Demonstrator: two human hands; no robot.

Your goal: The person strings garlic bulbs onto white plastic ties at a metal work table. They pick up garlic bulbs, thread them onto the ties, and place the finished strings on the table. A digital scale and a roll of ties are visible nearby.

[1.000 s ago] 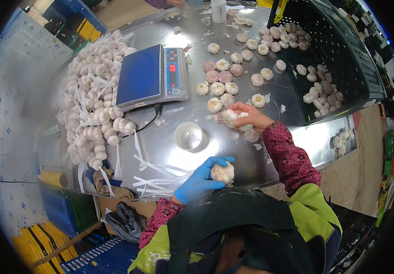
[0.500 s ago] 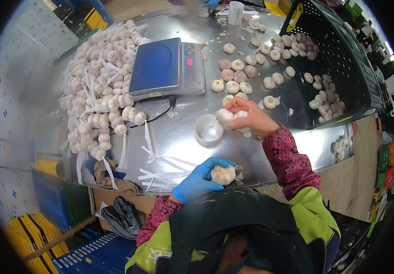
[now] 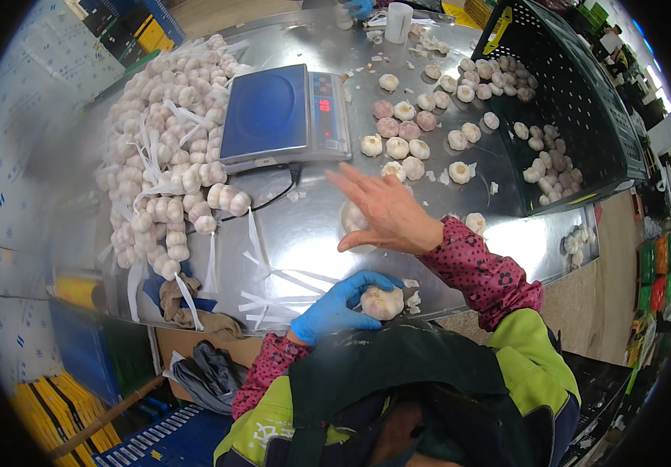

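My left hand point(image 3: 337, 309), in a blue glove, is closed around a garlic bulb point(image 3: 383, 303) near the table's front edge. Bare and with fingers spread, my right hand point(image 3: 388, 212) reaches over a small whitish round cup point(image 3: 348, 219) and hides most of it. I see nothing held in that hand; what lies beneath its palm is hidden. Just beyond are several loose garlic bulbs point(image 3: 397, 149), some white, some pinkish. One white bulb point(image 3: 475, 223) rests beside my right sleeve. Papery skin scraps point(image 3: 413, 300) lie by the held bulb.
A scale point(image 3: 265, 113) with a blue plate stands mid-table, its cable trailing below. Netted garlic point(image 3: 166, 148) is heaped at left, near white strips point(image 3: 273, 292). A dark crate point(image 3: 576, 93) with bulbs tilts at right. A white cup point(image 3: 398, 23) and another person's blue-gloved hand point(image 3: 360, 8) are at the far edge.
My right hand, which held white garlic bulbs, has moved left over the cup and spread its fingers, with no bulbs visible in it. The left hand keeps its bulb almost in place.
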